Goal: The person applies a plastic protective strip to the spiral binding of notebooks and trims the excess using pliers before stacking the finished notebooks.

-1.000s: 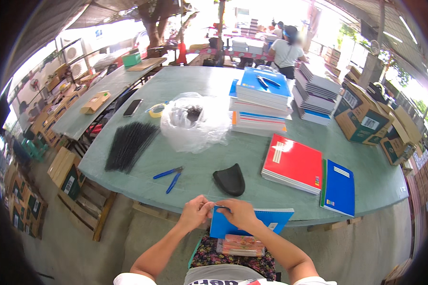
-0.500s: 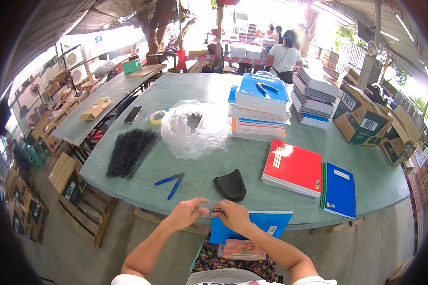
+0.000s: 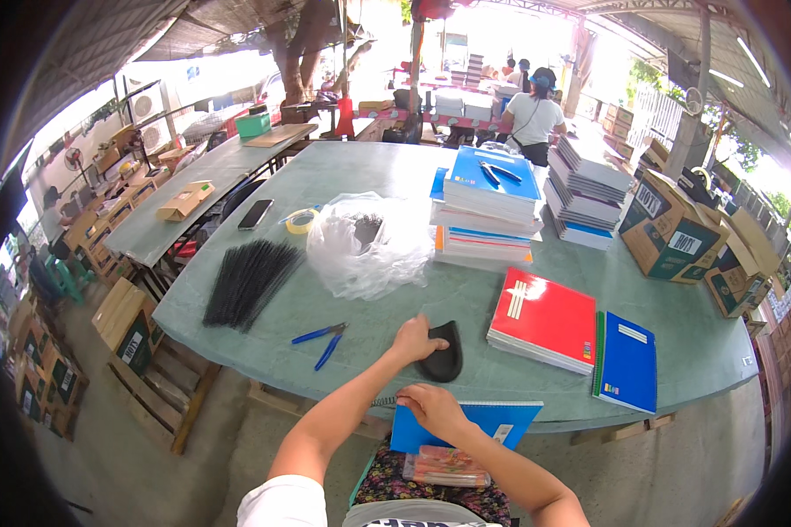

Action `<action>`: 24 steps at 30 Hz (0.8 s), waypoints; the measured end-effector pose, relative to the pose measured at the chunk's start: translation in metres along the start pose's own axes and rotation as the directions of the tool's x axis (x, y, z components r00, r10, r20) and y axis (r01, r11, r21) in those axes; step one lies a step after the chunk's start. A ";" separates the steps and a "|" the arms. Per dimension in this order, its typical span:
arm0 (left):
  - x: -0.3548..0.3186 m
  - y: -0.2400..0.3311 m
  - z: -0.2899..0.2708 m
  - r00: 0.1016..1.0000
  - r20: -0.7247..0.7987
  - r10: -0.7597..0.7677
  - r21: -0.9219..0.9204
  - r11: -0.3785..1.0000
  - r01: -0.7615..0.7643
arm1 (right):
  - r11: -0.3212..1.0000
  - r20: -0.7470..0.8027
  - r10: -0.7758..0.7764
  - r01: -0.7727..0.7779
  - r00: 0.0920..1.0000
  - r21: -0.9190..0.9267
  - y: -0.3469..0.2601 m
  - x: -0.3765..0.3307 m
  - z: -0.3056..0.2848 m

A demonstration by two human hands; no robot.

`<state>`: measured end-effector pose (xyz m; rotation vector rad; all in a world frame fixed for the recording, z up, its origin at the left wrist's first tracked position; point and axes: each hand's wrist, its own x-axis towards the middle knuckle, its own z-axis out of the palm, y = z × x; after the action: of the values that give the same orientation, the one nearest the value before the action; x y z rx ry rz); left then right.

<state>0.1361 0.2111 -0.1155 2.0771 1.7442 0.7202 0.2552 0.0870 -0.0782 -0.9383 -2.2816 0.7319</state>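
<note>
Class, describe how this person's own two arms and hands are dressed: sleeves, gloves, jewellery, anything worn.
Both hands are bare: the left hand and right hand wear no gloves, and no rings or watch show. The forearms are uncovered. A short white sleeve covers the left upper arm; the right sleeve is out of view.

- Green table [image 3: 360,176], w/ near edge by the person.
- Left: black comb bundle [image 3: 250,281], blue pliers [image 3: 323,337].
- Mid: clear plastic bag [image 3: 369,246], black pouch [image 3: 442,351], tape roll [image 3: 302,220], phone [image 3: 256,213].
- Right: red notebook [image 3: 545,318], blue notebook [image 3: 627,360], cardboard box [image 3: 668,230].
- Far: notebook stacks [image 3: 488,206].
</note>
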 end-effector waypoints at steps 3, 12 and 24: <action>-0.018 0.046 -0.073 0.979 0.058 -0.195 -0.506 0.840 0.197 | 0.998 -0.059 -0.065 0.065 0.996 0.011 0.003 -0.001 -0.001; -0.180 0.021 -0.084 0.965 0.122 0.231 0.077 0.967 -0.242 | 0.878 -0.020 0.328 -0.312 0.945 -0.363 0.024 -0.050 -0.072; -0.158 0.034 -0.105 0.883 -0.459 0.095 -0.222 0.951 -0.217 | 0.912 -0.255 0.181 -0.259 0.950 -0.318 0.029 -0.069 -0.055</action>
<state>0.0844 0.0431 -0.0375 1.9852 1.5785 1.4943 0.3465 0.0680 -0.0790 -1.3880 -2.1635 0.2907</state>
